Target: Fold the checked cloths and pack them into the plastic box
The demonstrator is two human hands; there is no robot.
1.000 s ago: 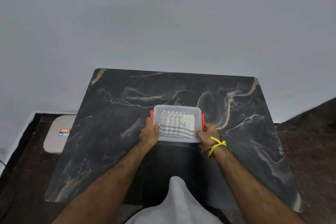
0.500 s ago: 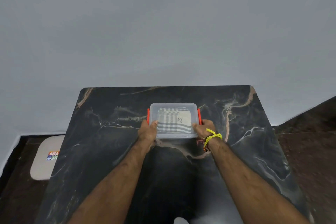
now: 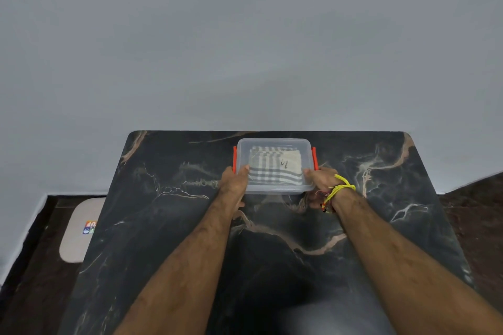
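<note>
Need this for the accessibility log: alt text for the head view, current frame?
Two bare hands, the left hand and right hand, grip the near corners of a lidded clear plastic box with red clips, folded checked cloths visible inside. It sits near the far edge of a black marble table against a grey wall.
</note>
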